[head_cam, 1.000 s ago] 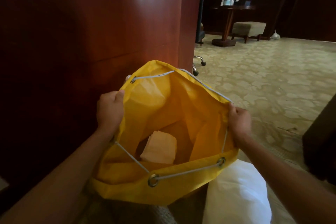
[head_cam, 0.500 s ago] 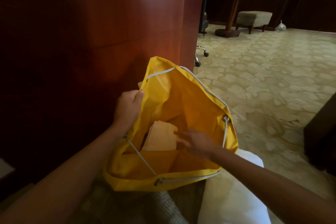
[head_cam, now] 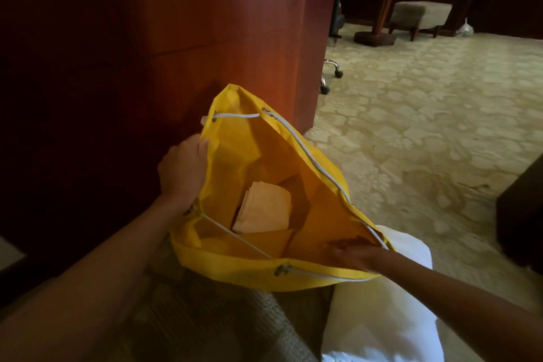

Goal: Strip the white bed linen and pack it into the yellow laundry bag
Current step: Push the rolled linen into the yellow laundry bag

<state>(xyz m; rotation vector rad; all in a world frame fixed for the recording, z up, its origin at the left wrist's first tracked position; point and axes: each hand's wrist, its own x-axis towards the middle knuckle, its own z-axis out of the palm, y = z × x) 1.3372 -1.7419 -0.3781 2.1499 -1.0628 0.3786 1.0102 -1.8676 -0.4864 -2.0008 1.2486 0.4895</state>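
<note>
The yellow laundry bag stands open in front of me, with a white drawstring threaded through eyelets around its rim. A folded white linen piece lies at the bottom inside. My left hand grips the bag's left rim and holds it up. My right hand lies at the near right corner of the opening, fingers stretched flat against the inner wall and slightly blurred, with nothing in it. A white pillow lies just below the bag at the bottom right.
A tall red-brown wooden panel stands right behind the bag on the left. Patterned beige carpet spreads to the right. A padded stool, a round-footed table and chair castors stand far back. Dark furniture edges in at right.
My right hand let go of the bag's right rim, reached inside toward the folded linen, then drew back to the near right corner. The bag's mouth has sagged into a narrower shape.
</note>
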